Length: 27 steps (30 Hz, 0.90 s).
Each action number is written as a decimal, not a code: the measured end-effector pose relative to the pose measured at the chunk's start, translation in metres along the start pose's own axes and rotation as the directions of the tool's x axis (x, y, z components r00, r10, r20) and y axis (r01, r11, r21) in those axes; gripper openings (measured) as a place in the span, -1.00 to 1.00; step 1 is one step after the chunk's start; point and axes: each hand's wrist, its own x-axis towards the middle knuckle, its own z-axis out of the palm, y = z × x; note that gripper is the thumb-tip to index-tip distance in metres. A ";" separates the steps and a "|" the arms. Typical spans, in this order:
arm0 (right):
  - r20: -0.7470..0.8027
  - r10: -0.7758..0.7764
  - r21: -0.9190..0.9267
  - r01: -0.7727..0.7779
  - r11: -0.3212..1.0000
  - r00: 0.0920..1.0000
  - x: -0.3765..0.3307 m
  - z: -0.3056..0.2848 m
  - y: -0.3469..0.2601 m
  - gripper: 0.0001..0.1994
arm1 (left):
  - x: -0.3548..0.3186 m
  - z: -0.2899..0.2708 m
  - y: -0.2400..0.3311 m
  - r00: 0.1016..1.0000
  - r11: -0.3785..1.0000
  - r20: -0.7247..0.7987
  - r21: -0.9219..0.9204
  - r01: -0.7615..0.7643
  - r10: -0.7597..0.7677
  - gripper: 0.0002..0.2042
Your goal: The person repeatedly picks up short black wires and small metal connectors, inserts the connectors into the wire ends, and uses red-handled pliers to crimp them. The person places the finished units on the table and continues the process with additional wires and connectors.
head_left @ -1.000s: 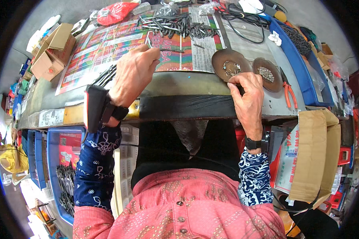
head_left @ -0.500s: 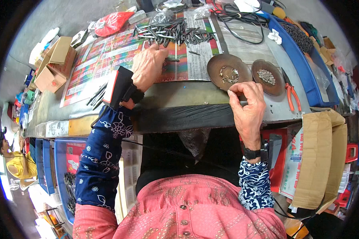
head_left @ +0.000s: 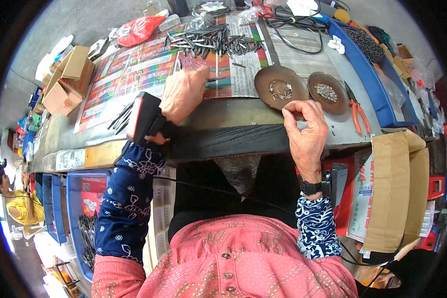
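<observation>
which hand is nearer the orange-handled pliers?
Right. The right hand sits at the table's front edge just left of the orange-handled pliers, with only the round dish between them. The left hand is far over, beyond both dishes.

Pretty cluttered bench here: a crumpled red plastic bag (head_left: 136, 30) sits at the far edge, next to a couple of open brown cardboard boxes (head_left: 67, 79) on the left. Orange-handled pliers (head_left: 356, 108) lie just right of the second rusty round dish (head_left: 328, 92), which has small metal bits in it. A long blue plastic tray (head_left: 365, 59) runs along the right side, with a tangle of black cable (head_left: 288, 25) near it. Down left there's a blue crate (head_left: 82, 223) of dark metal parts, and a big brown cardboard carton (head_left: 395, 191) on the right
</observation>
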 end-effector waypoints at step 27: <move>0.299 0.286 0.517 -0.407 0.753 0.910 -0.034 -0.004 -0.072 -0.89 | -0.110 -0.032 0.129 0.895 -0.320 0.368 -0.905 0.281 -0.254 -0.69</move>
